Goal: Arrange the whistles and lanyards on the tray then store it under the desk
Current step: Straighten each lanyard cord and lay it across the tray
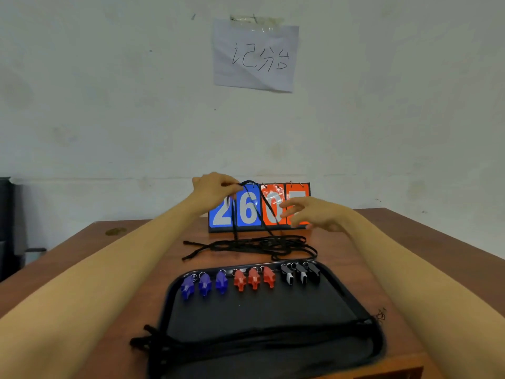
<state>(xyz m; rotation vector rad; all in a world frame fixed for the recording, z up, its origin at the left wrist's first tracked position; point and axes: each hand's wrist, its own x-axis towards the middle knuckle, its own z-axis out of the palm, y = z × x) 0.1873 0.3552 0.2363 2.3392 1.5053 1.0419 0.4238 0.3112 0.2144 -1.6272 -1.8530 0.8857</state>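
Observation:
A black tray (355, 302) lies on the wooden desk in front of me. Along its far edge stand three blue whistles (204, 284), three red whistles (253, 279) and three black whistles (300, 273) in a row. Several black lanyards (259, 343) are laid across the tray's near end. A tangle of loose black lanyards (257, 246) lies on the desk beyond the tray. My left hand (216, 188) pinches one lanyard loop (266, 206) and lifts it above the pile. My right hand (314, 213) hovers beside the hanging loop, fingers spread and holding nothing.
A flip scoreboard (247, 214) showing 26 in blue and orange digits stands at the desk's far edge against the wall. A paper note (255, 54) is taped to the wall above. A dark object (8, 228) stands left of the desk.

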